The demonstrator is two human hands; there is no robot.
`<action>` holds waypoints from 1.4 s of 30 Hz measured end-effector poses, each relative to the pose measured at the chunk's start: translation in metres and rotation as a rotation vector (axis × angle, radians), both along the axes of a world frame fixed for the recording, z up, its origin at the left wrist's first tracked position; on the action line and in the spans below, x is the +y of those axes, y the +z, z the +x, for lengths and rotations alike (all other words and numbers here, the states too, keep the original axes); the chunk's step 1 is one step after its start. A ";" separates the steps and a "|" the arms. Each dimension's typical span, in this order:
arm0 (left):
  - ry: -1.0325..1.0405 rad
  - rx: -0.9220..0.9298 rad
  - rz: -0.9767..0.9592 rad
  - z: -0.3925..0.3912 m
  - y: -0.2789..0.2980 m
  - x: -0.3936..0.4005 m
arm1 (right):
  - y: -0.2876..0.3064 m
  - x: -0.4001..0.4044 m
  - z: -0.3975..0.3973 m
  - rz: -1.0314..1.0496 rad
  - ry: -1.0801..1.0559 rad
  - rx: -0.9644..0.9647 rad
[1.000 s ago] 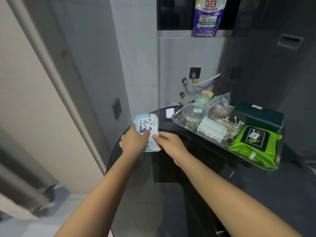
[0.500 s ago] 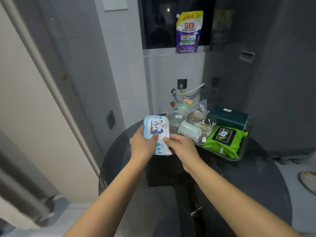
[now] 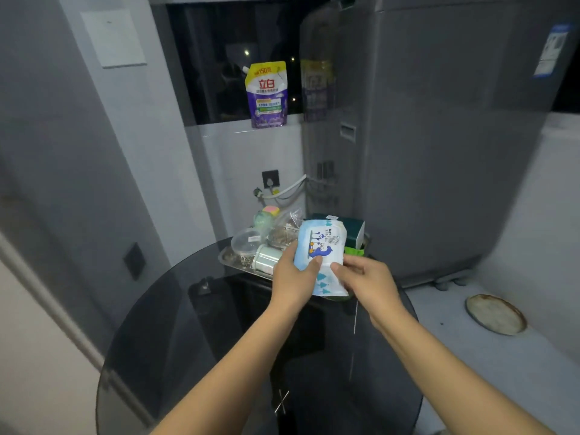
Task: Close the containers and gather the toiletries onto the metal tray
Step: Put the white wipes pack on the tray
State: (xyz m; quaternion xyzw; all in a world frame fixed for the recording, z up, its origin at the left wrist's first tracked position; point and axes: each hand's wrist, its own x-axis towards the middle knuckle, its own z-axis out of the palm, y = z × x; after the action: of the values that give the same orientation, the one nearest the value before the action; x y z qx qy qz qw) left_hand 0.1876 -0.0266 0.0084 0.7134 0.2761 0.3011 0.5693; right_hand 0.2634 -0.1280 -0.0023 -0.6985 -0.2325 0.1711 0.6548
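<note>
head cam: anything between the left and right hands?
Yes, the blue-and-white wipes pack, gripped by the left hand and the right hand, above the metal tray.

Dim, soft focus; wide-angle edge warp

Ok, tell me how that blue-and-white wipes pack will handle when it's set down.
The wipes pack looks soft: its lower end bends between the left hand and right hand, so it will probably sag. Flat-sided, it shouldn't roll. Its glossy film may be slippery.
</note>
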 end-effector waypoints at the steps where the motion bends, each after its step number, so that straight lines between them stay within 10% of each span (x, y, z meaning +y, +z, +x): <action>1: -0.027 0.003 -0.010 0.010 -0.003 -0.003 | -0.002 -0.004 0.007 -0.002 -0.021 0.000; 20: 0.072 0.131 0.164 0.060 -0.024 0.037 | -0.028 0.018 0.061 -0.088 -0.020 0.158; 28: 0.509 0.059 -0.355 0.022 -0.055 0.021 | -0.040 0.011 0.084 -0.230 -0.155 0.365; 33: 0.303 -0.026 -0.741 0.025 -0.063 0.019 | -0.043 0.020 0.080 -0.220 -0.076 0.472; 42: 0.105 -0.097 -0.865 0.019 -0.062 0.015 | -0.044 0.013 0.065 -0.200 0.079 0.482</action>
State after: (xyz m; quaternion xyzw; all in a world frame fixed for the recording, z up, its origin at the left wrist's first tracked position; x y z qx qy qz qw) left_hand 0.2070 -0.0112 -0.0539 0.3795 0.3856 0.2191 0.8119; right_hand 0.3287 -0.1147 -0.0461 -0.6892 -0.0787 0.3800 0.6119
